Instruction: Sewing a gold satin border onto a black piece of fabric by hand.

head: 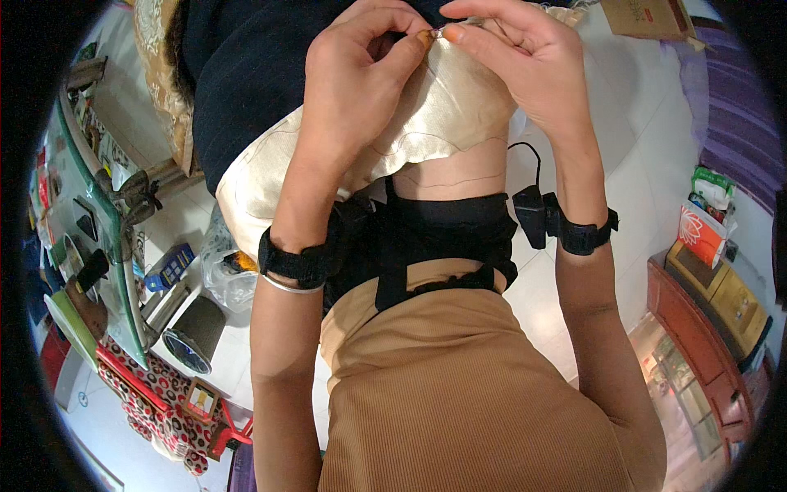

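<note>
My left hand (pixel 363 74) and my right hand (pixel 522 55) meet at the top of the view, fingertips nearly touching. Between them is a tiny shiny item (pixel 436 32), too small to name surely. My left thumb and forefinger pinch at it, while my right thumb tip lies beside it with the fingers apart; whether the right hand grips anything is unclear. Cream satin fabric (pixel 455 111) is draped over my lap beneath both hands, with a thin dark thread (pixel 424 135) lying loosely across it. Dark cloth (pixel 246 86) lies behind and left of the satin.
A glass-topped table (pixel 104 246) stands at the left, with a waste bin (pixel 197 332) and a clear plastic bag (pixel 230 286) on the floor nearby. At the right is a reddish cabinet (pixel 695 326). A cardboard box (pixel 645 18) sits at the upper right.
</note>
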A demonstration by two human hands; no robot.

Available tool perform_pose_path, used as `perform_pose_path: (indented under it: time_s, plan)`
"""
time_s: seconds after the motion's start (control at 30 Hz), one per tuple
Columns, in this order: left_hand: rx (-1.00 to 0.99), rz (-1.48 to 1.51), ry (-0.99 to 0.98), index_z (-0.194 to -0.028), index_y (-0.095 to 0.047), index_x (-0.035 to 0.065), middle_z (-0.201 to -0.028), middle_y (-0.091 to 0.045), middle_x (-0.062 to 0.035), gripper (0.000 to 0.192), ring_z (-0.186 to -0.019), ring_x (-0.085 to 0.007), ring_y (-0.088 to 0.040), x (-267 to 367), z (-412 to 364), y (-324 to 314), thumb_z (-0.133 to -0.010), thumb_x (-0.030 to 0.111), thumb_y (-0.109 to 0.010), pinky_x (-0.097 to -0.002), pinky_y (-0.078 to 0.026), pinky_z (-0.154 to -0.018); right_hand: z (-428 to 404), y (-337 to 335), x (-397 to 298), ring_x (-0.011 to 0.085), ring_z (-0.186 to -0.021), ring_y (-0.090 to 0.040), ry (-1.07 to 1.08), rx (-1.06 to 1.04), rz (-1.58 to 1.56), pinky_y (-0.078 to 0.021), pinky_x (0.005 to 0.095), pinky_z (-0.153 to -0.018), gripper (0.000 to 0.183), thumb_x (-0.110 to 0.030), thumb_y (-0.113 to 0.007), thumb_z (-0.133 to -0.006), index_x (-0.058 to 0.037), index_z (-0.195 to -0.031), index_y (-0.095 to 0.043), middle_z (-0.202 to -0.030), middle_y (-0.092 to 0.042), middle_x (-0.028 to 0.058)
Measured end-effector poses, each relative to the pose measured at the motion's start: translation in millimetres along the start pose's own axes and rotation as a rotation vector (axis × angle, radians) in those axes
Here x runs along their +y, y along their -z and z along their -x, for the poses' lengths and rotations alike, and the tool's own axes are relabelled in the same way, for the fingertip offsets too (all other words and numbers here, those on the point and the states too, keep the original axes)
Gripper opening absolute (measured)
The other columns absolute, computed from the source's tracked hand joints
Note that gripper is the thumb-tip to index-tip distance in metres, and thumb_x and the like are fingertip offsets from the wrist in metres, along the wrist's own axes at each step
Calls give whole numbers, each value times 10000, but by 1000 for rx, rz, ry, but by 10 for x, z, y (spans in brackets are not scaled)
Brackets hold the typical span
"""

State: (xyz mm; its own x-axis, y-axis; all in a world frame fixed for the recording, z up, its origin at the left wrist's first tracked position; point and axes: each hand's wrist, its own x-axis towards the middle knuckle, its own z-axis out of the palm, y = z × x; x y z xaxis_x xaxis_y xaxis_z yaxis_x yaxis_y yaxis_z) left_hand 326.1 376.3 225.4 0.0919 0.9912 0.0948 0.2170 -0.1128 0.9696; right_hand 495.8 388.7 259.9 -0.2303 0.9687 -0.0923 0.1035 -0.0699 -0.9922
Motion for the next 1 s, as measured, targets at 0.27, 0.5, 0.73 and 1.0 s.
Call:
perform_pose_path:
  time_s: [0.27,0.5,0.73,1.0]
  plan:
    - [-2,-42,-2,-923,-669,-14,-1010,-605,-1,105,-701,-30,-532,8,3,-7,-863,63,-631,-163,-423,-578,-91,-71,-3,36,-684,-524,66,-14,136,-428,186,-588,49,17,-580,-863,48,-878,-615,-747,-591,-7]
    - [-11,19,-7,-925,-668,-8,-1012,-601,-2,102,-716,-31,-533,-12,-4,0,-863,64,-631,-159,-417,-581,-65,-57,20,29,-655,-500,96,7,141,-410,185,-564,49,12,-583,-854,47,-866,-614,-713,-568,-24]
    - [-16,-11,-47,-917,-670,-3,-1012,-600,-4,99,-719,-32,-530,-26,-11,-6,-861,70,-633,-161,-415,-586,-42,-34,-22,32,-612,-464,65,9,279,-380,191,-537,60,13,-597,-824,45,-863,-628,-676,-540,-27]
    - [3,-5,-29,-914,-670,0,-1014,-603,-4,99,-713,-32,-530,-30,-5,-10,-858,75,-640,-161,-418,-578,-23,-34,0,26,-603,-430,109,1,270,-353,187,-528,66,35,-609,-802,42,-866,-624,-659,-516,-30]
